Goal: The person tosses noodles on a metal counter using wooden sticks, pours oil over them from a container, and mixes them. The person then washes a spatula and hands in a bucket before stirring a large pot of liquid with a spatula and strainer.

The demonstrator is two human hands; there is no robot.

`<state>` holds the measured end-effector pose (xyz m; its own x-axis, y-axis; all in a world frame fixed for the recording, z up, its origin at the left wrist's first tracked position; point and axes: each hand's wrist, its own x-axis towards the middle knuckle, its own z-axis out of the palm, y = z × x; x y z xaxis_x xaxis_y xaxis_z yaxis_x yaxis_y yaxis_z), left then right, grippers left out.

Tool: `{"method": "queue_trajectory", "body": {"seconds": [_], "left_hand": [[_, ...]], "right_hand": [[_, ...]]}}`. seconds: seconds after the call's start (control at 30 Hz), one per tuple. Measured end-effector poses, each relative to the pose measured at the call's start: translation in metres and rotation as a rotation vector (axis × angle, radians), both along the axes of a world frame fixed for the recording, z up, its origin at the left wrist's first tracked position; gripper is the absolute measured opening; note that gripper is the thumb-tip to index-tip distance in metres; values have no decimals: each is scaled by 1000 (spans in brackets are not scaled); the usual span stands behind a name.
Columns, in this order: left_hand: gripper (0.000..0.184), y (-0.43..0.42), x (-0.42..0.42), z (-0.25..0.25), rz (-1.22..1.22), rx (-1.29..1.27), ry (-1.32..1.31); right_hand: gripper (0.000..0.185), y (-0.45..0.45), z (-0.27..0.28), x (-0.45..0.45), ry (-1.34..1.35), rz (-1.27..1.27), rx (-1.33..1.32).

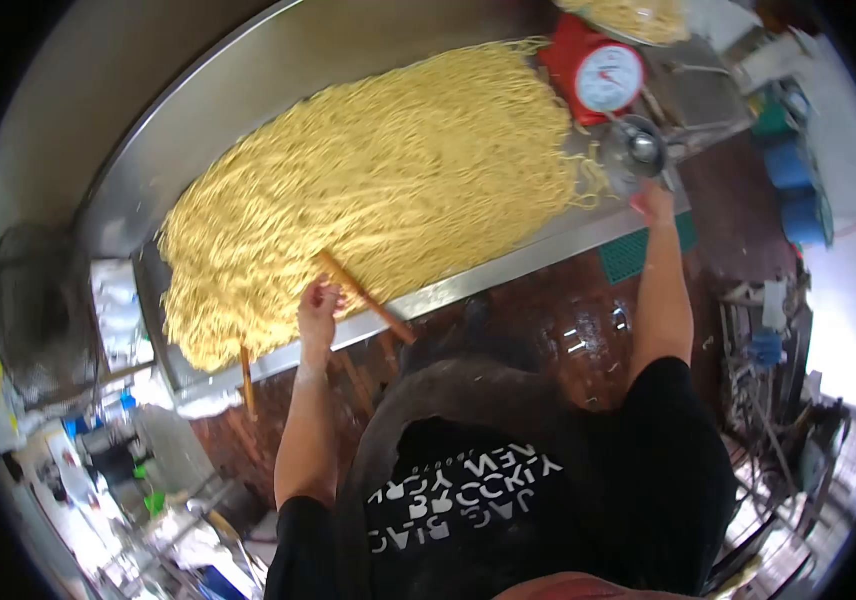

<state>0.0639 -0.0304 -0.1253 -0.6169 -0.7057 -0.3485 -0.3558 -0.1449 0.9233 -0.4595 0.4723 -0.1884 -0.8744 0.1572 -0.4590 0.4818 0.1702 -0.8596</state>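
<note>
A thick bed of yellow noodles (378, 170) covers much of a long metal tray (508, 256). My left hand (318, 308) hovers by the near edge of the noodles, its fingers loosely curled and apart. Close beside it a wooden stick (366, 300) lies slantwise over the tray's rim; I see no clear grip on it. At the tray's right end my right hand (656, 203) is closed at the near side of a round, shiny metal vessel (636, 150), where something pinkish-red shows. What the vessel contains cannot be made out.
A red dial scale (578, 68) stands beyond the vessel, with more noodles (638, 18) on top. A second wooden stick (248, 380) juts out at the tray's lower left. A green mat (628, 256) lies under the right arm. Blue containers (798, 195) stand far right.
</note>
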Motion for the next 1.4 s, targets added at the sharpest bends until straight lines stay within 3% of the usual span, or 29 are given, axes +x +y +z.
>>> {"method": "queue_trajectory", "body": {"seconds": [0.07, 0.1, 0.13, 0.17, 0.23, 0.27, 0.3, 0.37, 0.4, 0.5, 0.53, 0.6, 0.67, 0.73, 0.77, 0.8, 0.83, 0.87, 0.97, 1.0, 1.03, 1.07, 1.1, 1.13, 1.17, 1.23, 1.27, 1.3, 1.4], "left_hand": [[43, -40, 59, 1, 100, -441, -263], [55, -47, 87, 21, 139, -627, -444], [62, -67, 125, 5, 207, -756, -604], [68, -83, 163, -10, 263, -876, -764], [77, -87, 194, 14, 315, -522, -1090], [80, -104, 227, -20, 272, -474, -1196], [80, -107, 236, -21, 234, -421, -1185], [81, -109, 248, -21, 144, -317, -1161], [67, -115, 260, -37, 132, -431, -1142], [50, -128, 286, -18, -8, -151, -799], [43, -124, 287, 16, -49, -113, -838], [36, -129, 300, 94, -137, -63, -875], [37, -171, 365, 106, -248, -196, -889], [38, -184, 379, 198, -344, -207, -1124], [39, -179, 383, 241, -312, -389, -1258], [38, -187, 390, 270, -300, -376, -1328], [35, -165, 368, 326, -381, -565, -1431], [32, -181, 401, 335, -335, -621, -1364], [30, -158, 391, 403, -178, -752, -1291], [30, -167, 418, 394, -98, -923, -1160], [27, -157, 400, 399, -73, -928, -1067], [25, -174, 410, 387, -81, -819, -1039], [33, -167, 396, 365, 178, -483, -760], [44, -179, 401, 312, 80, -562, -490], [47, -155, 328, 316, -121, -385, -567], [37, -137, 251, 242, -36, -156, -295], [30, -132, 220, 199, -130, -320, -151], [24, -114, 180, 184, -79, -69, -101], [27, -78, 96, 194, -310, -168, -399]], "right_hand": [[30, -7, -12, 11, 92, 194, 227], [29, -40, 7, 47, 165, 215, 193], [27, -76, 35, 90, 240, 230, 156], [26, -99, 26, 117, 310, 404, 118], [23, -147, -7, 166, 325, 760, 83], [22, -177, -18, 197, 267, 944, 92], [22, -218, 28, 243, 213, 1237, 199], [36, -281, 57, 315, 227, 1505, 323], [40, -305, 54, 342, 219, 1593, 368], [45, -363, 25, 397, 147, 1660, 445], [46, -373, 20, 408, 113, 1648, 461], [46, -382, 41, 413, -230, 1554, 259], [42, -378, 35, 419, -446, 1394, 15], [35, -374, 56, 417, -589, 1292, -248], [32, -373, 74, 414, -657, 1233, -378], [30, -368, 86, 408, -628, 1258, -317], [27, -359, 99, 399, -598, 1280, -255], [25, -355, 116, 394, -567, 1295, -194], [23, -334, 211, 368, -118, 1642, 638], [25, -316, 229, 352, 32, 1711, 705], [27, -292, 246, 332, 180, 1765, 782], [29, -268, 267, 316, 335, 1819, 865], [29, -248, 293, 305, 353, 1739, 888], [30, -231, 320, 298, 374, 1673, 901], [30, -218, 338, 290, 397, 1622, 907], [29, -202, 359, 267, 367, 1480, 931], [29, -195, 363, 250, 354, 1416, 944], [28, -185, 359, 229, 397, 1394, 967], [31, -162, 350, 167, 438, 1329, 1052]]}}
